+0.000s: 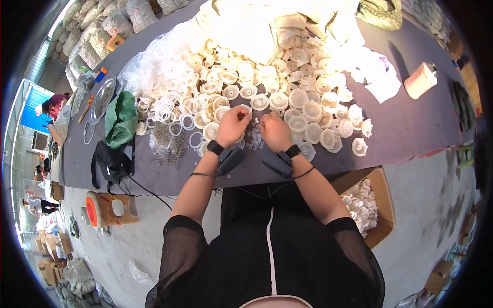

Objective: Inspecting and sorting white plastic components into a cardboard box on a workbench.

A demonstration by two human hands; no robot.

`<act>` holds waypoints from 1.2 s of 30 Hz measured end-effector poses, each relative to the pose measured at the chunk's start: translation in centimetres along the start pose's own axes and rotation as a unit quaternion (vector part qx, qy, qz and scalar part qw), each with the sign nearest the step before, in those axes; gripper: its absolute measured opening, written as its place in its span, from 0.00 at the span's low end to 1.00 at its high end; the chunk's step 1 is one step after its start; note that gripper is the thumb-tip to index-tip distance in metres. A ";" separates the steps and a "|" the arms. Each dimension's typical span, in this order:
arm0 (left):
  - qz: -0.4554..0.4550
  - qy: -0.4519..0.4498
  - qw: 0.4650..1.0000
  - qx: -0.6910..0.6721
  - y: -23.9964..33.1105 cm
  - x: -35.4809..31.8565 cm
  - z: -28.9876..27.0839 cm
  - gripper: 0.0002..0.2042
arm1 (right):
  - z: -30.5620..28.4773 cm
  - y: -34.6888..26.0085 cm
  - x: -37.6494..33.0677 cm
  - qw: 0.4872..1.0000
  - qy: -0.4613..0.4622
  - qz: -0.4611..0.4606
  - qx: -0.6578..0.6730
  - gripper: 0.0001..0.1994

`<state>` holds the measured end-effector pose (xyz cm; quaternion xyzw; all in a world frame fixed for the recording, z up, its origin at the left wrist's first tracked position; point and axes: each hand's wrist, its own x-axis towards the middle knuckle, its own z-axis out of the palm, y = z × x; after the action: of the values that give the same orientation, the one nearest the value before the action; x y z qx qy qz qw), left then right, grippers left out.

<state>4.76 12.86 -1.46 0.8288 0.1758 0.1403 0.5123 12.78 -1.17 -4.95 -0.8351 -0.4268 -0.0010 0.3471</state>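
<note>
My left hand (pixel 233 126) is closed, its thumb and fingers pinching a white plastic part (pixel 247 108) that shows only in part. Close beside it, my right hand (pixel 276 132) has its fingertips pinched on a small white plastic piece (pixel 257 120). Between and below the hands lie tiny clear rings (pixel 253 138), scattered on the grey-covered table (pixel 395 131). Ahead spreads a heap of cream round plastic caps (pixel 311 110). Left of my left hand are larger white plastic rings (pixel 189 121) and a pile of metal springs (pixel 167 145).
A green bag (pixel 121 119), a black pouch (pixel 111 160) with a cable and an oval tray (pixel 103 100) occupy the table's left. A pink bottle (pixel 421 80) stands at right. Below the front edge sits a cardboard box (pixel 382 215) holding white parts. People are at far left.
</note>
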 end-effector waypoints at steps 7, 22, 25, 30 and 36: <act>0.203 0.070 0.911 0.352 1.7 -0.1 1.5 0.09 | -2.5 -2.9 -2.7 0.960 0.067 0.075 0.261 0.05; 0.154 0.169 0.974 0.002 1.6 -5.4 -3.6 0.06 | -3.6 -1.3 -9.4 0.778 -0.082 0.219 0.583 0.09; 0.051 0.377 0.924 -0.023 -3.1 -9.1 -8.7 0.04 | -3.5 -1.3 -9.4 0.780 -0.084 0.203 0.586 0.09; -0.070 0.396 0.889 0.219 -7.5 -15.2 -14.0 0.05 | -3.0 -1.0 -9.7 0.789 -0.075 0.169 0.586 0.09; -0.149 0.516 0.789 0.298 -14.3 -18.1 -22.2 0.11 | -3.4 -0.8 -9.9 0.792 -0.053 0.161 0.586 0.09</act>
<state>-22.83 28.62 -5.56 0.7085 0.5680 0.4095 0.0876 6.88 -9.88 -4.89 -0.5266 -0.2229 0.3500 0.7420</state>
